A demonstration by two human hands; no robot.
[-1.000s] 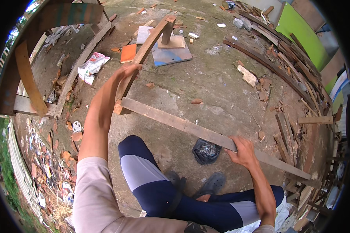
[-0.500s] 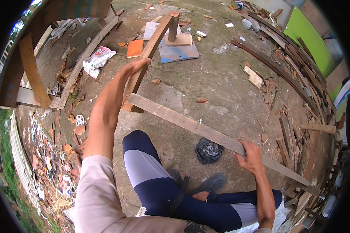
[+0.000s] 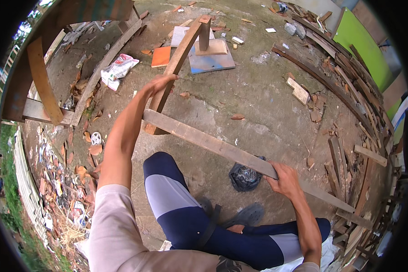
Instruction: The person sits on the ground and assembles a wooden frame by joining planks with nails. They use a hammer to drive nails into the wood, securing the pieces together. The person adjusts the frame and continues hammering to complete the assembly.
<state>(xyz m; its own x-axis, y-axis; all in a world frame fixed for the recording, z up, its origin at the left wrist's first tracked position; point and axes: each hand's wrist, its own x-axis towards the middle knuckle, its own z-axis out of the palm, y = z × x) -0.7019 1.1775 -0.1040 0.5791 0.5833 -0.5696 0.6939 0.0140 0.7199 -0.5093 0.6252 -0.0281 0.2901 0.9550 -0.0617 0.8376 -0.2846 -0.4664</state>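
My left hand (image 3: 162, 83) is closed around a thick wooden beam (image 3: 182, 53) that runs away from me. At its far end a short upright wood block (image 3: 204, 34) stands on a small flat board (image 3: 216, 47). My right hand (image 3: 282, 179) grips a long, thin wooden plank (image 3: 208, 146) slanting across in front of my legs. The plank's left end lies over the near end of the beam, close below my left hand. Under the plank, by my right hand, is a black plastic bag (image 3: 245, 176) holding what look like nails.
A blue-grey panel (image 3: 206, 63) lies beneath the small board, beside an orange tile (image 3: 161, 56). Scrap timber (image 3: 333, 88) is heaped along the right, near a green panel (image 3: 361, 50). Leaves and litter cover the left, near a wooden frame (image 3: 106, 61).
My right hand has shifted left with the plank, whose left end now reaches farther over the beam. My left hand keeps its hold on the beam.
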